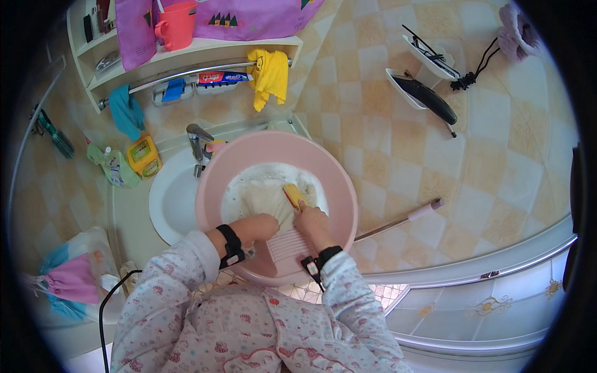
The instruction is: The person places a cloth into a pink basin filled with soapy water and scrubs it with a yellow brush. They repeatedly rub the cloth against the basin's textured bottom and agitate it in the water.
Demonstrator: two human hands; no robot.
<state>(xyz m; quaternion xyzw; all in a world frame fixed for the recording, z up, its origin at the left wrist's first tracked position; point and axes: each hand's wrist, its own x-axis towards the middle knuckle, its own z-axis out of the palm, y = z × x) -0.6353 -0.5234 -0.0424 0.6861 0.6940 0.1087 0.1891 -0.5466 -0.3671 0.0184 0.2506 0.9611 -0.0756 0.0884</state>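
A large pink basin (339,180) holds white suds and a wet cream-coloured cloth (264,196). Ridges of a pink washboard (289,248) show along its near side. My right hand (313,222) grips a yellow scrubbing brush (293,195) with its far end over the cloth. At the cloth's near left edge, my left hand (264,227) is closed and seems to pinch the fabric; its fingertips are partly hidden. Both wrists wear black straps.
Left of the basin is a white sink (171,199) with a metal faucet (197,140). A yellow package (144,155) and a green pouch (118,166) stand beside it. Above, a towel bar (186,69) carries a yellow cloth (269,78). A hair dryer (429,99) hangs on the right wall.
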